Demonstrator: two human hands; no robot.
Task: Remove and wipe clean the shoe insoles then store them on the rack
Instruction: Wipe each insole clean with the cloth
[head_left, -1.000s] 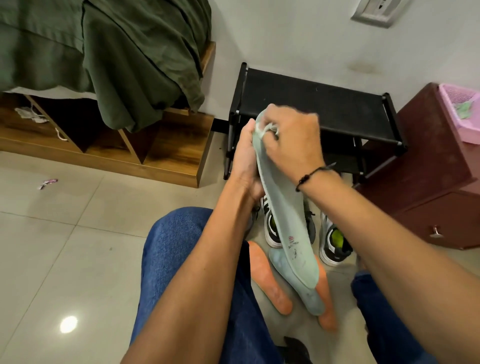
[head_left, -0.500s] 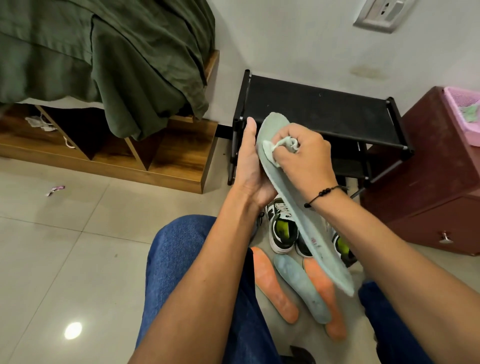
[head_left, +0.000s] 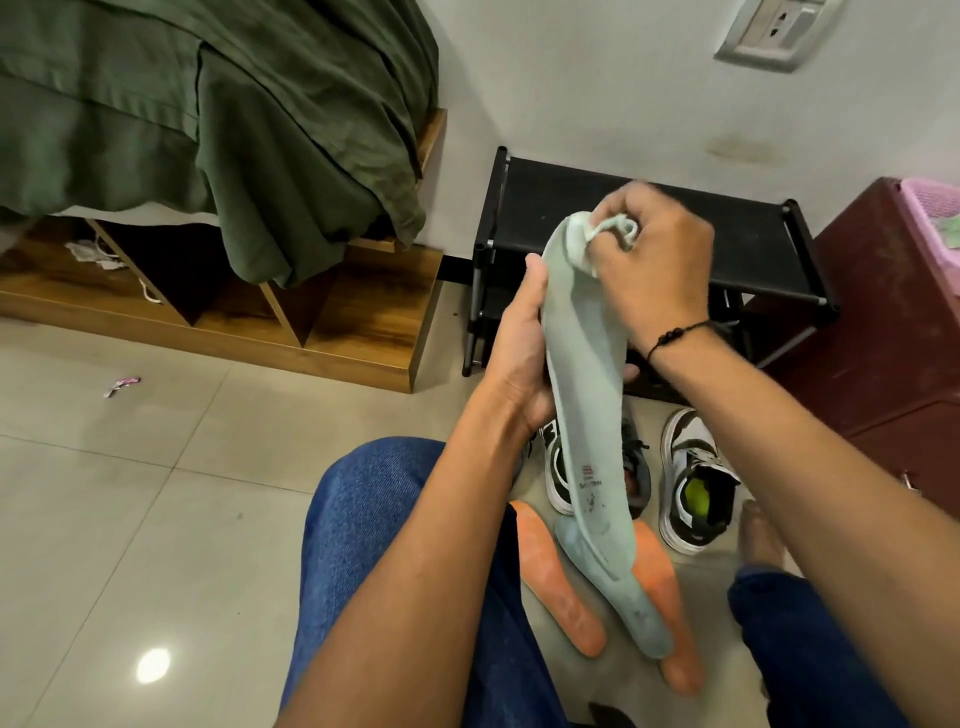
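- The left hand (head_left: 519, 358) grasps the pale green insole (head_left: 587, 374) around its middle, at the centre of the frame, holding it nearly upright with the heel end hanging down over the floor.
- The right hand (head_left: 654, 270) is clenched on a small wad of cloth (head_left: 615, 231), pressed against the insole's top end.
- Risk: the insole is thin and bends at the top. A hard wipe there, far from the supporting hand, could fold it over or twist it out of the left-hand grip.
- Risk: the dark specks near the lower end (head_left: 597, 512) sit below where the cloth is working; they could be missed if the wiping stops at the upper part.
- Risk: a second green insole (head_left: 623, 587) and two orange insoles (head_left: 558, 587) lie on the tiled floor (head_left: 156, 519) in the lower centre, just beside the person's knees; a shifted leg could dirty them.
- The black shoe rack (head_left: 644, 218), behind the hands, shows a bare top shelf; nothing looks stored yet.
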